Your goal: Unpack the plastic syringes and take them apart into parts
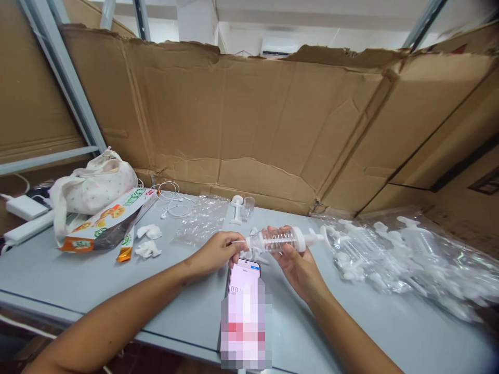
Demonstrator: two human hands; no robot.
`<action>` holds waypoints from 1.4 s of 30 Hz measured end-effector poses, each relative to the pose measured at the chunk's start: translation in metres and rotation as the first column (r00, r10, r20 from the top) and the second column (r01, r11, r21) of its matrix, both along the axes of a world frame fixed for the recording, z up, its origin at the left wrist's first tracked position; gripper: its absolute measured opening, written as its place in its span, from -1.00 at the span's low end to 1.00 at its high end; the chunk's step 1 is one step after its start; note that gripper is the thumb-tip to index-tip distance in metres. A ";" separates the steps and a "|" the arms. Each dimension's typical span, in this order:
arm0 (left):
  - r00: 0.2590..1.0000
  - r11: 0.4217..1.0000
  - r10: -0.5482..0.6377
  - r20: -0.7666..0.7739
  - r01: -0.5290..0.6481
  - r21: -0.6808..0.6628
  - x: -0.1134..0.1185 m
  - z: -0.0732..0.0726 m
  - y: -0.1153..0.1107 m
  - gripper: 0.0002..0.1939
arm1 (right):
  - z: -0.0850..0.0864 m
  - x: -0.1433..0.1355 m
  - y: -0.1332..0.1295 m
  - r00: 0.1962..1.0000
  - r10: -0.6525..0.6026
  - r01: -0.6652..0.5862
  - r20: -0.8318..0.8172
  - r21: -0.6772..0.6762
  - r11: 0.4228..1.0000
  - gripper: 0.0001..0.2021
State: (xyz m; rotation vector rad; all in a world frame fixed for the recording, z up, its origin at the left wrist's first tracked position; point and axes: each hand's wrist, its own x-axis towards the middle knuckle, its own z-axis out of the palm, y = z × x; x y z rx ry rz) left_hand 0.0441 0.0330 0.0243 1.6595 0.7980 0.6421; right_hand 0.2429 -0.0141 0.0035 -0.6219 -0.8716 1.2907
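Observation:
Held level above the table is a clear plastic syringe-like tube [283,240] with a coil-like ribbed inside, a white collar and a white plunger end pointing right. My right hand [298,267] wraps round the tube near its collar, thumb on the near side. My left hand [220,254] is closed at the narrow left end, fingertips pinching its white tip. Several small white parts lie just under and behind the tube, partly hidden. Directly below, a phone [245,278] lies on the table with a timer display, its lower part pixelated.
Farther back on the table [175,301] lie a white plunger part [236,210], a clear cup [248,206] and a clear plastic bag [205,218]. Bagged syringe-like pieces [390,254] cover the right. At left are a snack box [113,218], crumpled tissues [148,248] and a cloth bag [93,182]. Cardboard [253,119] walls the back.

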 end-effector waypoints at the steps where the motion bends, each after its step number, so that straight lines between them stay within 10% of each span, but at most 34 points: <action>1: 0.999 0.999 -0.032 0.007 0.033 -0.033 -0.001 0.000 0.001 -0.72 | 0.000 0.000 0.000 1.000 0.001 -0.001 0.006 0.001 1.000 -0.58; 8: 0.986 0.973 -0.164 0.019 0.165 -0.160 -0.008 0.001 0.007 -0.45 | 0.003 0.001 -0.002 0.994 0.066 -0.070 0.082 0.037 0.997 -0.62; 24: 0.990 0.969 0.123 0.068 -0.135 0.207 -0.006 0.008 0.004 -0.84 | 0.010 0.000 0.000 0.995 -0.097 0.096 -0.016 -0.046 0.994 -0.61; 29: 0.981 0.962 0.192 0.027 -0.193 0.193 -0.008 0.007 0.003 -0.57 | 0.010 0.000 -0.001 0.995 -0.098 0.098 -0.001 -0.029 0.995 -0.65; 36: 0.830 0.647 0.464 -0.309 -0.080 0.758 -0.025 0.011 0.021 -0.76 | 0.010 0.003 0.002 0.983 -0.166 0.166 0.076 0.005 0.986 -0.72; 42: 0.759 0.606 0.427 -0.491 0.163 0.779 -0.027 0.002 0.024 -0.76 | 0.009 0.003 0.003 0.981 -0.169 0.171 0.099 -0.007 0.985 -0.67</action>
